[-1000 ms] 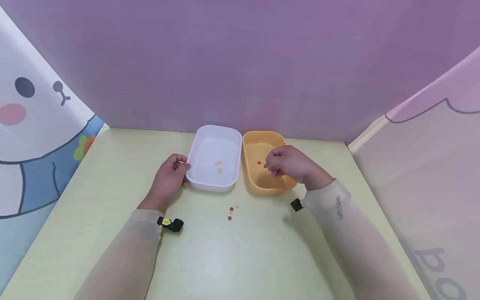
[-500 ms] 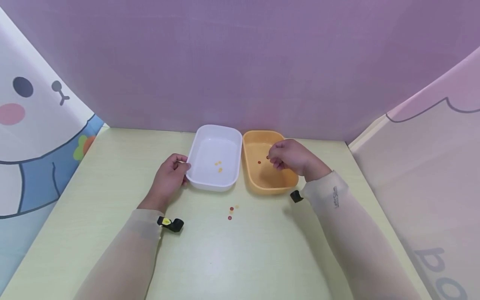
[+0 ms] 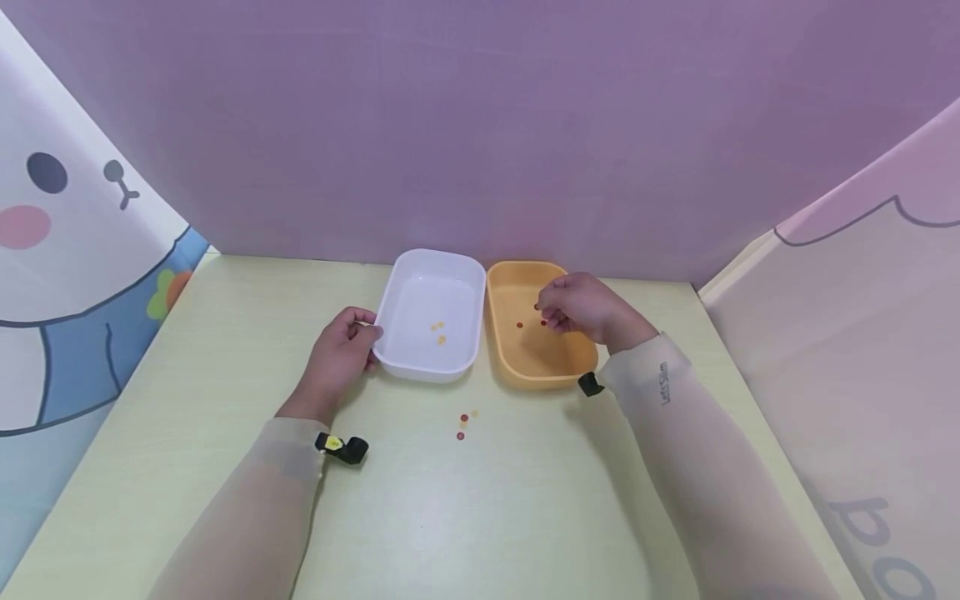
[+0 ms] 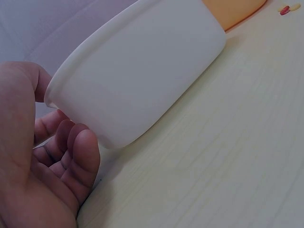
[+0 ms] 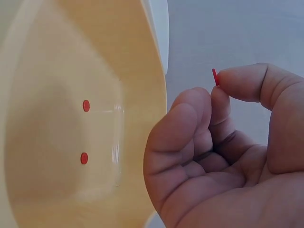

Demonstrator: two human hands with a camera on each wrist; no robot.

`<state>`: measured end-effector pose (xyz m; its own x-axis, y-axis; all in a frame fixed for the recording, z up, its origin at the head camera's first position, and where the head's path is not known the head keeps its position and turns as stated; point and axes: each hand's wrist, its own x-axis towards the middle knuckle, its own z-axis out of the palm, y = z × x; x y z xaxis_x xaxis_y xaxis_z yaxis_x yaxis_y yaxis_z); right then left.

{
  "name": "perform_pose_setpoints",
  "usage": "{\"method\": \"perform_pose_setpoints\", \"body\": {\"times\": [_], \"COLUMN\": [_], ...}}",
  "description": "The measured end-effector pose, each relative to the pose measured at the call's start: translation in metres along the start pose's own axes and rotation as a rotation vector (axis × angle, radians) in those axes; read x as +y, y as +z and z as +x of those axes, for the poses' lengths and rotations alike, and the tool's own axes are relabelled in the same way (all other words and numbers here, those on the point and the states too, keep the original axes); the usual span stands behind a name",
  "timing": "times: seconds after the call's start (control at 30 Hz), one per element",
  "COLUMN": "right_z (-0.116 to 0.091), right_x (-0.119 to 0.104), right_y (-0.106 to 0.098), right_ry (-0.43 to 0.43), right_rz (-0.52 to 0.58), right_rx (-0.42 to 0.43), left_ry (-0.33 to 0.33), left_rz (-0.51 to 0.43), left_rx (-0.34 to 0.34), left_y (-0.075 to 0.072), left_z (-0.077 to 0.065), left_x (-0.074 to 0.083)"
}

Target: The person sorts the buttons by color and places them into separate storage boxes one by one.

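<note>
My left hand [image 3: 341, 354] grips the near left edge of a white plastic tray [image 4: 137, 71], its thumb at the rim and the other fingers curled by the outer wall. A few small yellow discs [image 3: 441, 340] lie on that tray's floor. Between thumb and forefinger my right hand [image 3: 585, 308] pinches a small red disc [image 5: 215, 77], held above the orange tray [image 3: 540, 382]. Two more red discs [image 5: 86, 105] lie flat inside the orange tray, spaced apart.
On the pale table [image 3: 420, 517], in front of the trays, lie two red discs [image 3: 461, 436] and some yellow discs [image 3: 475, 413]. The trays stand side by side near the purple back wall [image 3: 465, 133]. Printed fabric panels [image 3: 90, 292] flank the table.
My right hand has moved slightly away from me over the orange tray with the red disc, and a second red disc in that tray has come into view. The left hand stays put.
</note>
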<state>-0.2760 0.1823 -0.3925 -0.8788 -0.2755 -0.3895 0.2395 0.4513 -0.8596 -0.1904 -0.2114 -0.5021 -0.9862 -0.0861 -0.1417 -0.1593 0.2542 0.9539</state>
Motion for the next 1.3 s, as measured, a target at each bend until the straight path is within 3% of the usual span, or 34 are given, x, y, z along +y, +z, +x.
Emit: {"method": "perform_pose_setpoints", "body": {"times": [0.6, 1.0, 1.3], "right_z": [-0.002, -0.025, -0.051], "right_x": [0.009, 0.002, -0.002], "right_y": [0.004, 0.015, 0.045], "right_ry": [0.007, -0.040, -0.133], "right_rz": [0.006, -0.118, -0.212], "right_rx": [0.011, -0.023, -0.079], "left_ry": [0.010, 0.022, 0.013], "left_rz": [0.009, 0.010, 0.016], "left_rx": [0.005, 0.002, -0.006], "left_y": [-0.002, -0.002, -0.001], "left_z": [0.000, 0.001, 0.001], "left_x": [-0.002, -0.003, -0.002]}}
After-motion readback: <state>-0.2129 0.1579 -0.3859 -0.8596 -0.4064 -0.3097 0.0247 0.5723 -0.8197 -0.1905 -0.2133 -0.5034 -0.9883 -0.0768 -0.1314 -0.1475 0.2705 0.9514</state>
